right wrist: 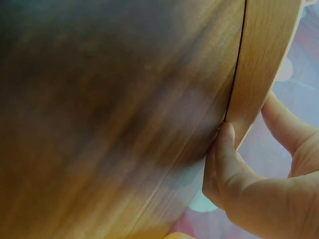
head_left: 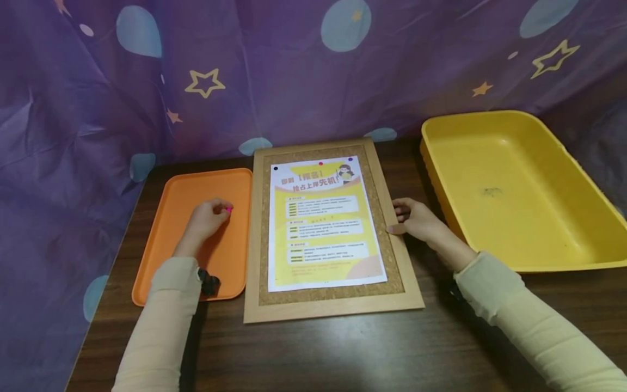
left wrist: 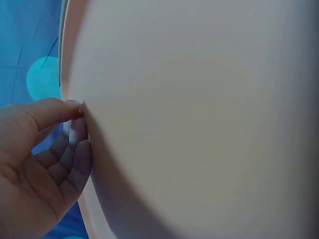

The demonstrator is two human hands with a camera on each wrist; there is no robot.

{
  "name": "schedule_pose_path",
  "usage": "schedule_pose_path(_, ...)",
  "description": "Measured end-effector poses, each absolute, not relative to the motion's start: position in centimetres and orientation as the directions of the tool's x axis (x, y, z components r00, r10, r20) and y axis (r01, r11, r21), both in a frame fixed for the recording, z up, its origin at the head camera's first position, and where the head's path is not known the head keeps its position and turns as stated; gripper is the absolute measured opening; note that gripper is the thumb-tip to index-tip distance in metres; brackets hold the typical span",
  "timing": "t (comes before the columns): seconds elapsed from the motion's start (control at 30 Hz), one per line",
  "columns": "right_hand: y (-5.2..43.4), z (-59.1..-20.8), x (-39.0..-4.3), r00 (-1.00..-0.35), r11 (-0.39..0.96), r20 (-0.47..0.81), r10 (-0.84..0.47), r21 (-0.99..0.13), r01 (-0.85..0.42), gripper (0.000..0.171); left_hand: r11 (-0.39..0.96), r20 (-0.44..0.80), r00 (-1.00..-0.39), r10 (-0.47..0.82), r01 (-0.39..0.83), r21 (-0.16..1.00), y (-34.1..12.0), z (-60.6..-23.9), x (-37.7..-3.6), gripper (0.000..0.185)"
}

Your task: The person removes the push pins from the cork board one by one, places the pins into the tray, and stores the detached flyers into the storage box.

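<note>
Over the orange tray, my left hand pinches a small pink push pin between thumb and fingertips. In the left wrist view, the thumb and fingertips meet close over the tray's surface. A wood-framed cork board lies to the right of the tray. On it is a yellow and white poster, with a black pin, a red pin and a purple pin along its top. My right hand grips the board's right edge, thumb on the frame and fingers along its outer side.
A large yellow tub stands on the right, beyond my right hand. The dark wooden table carries everything. A purple curtain with stars and blue spots hangs behind and to the left.
</note>
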State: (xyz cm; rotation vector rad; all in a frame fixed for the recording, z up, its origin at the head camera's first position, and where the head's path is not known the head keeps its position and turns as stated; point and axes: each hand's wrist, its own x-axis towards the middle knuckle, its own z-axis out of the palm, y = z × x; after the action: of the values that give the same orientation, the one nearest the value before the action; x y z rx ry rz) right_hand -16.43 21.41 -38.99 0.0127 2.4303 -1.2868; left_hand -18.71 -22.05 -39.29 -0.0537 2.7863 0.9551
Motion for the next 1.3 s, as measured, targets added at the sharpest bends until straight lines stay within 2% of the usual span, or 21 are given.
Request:
schedule_pose_path(0.8, 21.4, -38.8, -16.3, -0.924, 0.580, -0.343, -0.172, -0.793, 0.186, 0.074, 0.796, -0.178, -0.984, 0.017, -0.095, 0.598, -22.1, -39.0, -18.7, 0.027)
schedule_pose_path(1.3, 21.5, -38.9, -16.5, -0.920, 0.582, -0.351, -0.173, -0.790, 0.192, 0.074, 0.744, -0.195, -0.981, 0.023, -0.113, 0.658, -22.2, -38.0, -18.5, 0.032)
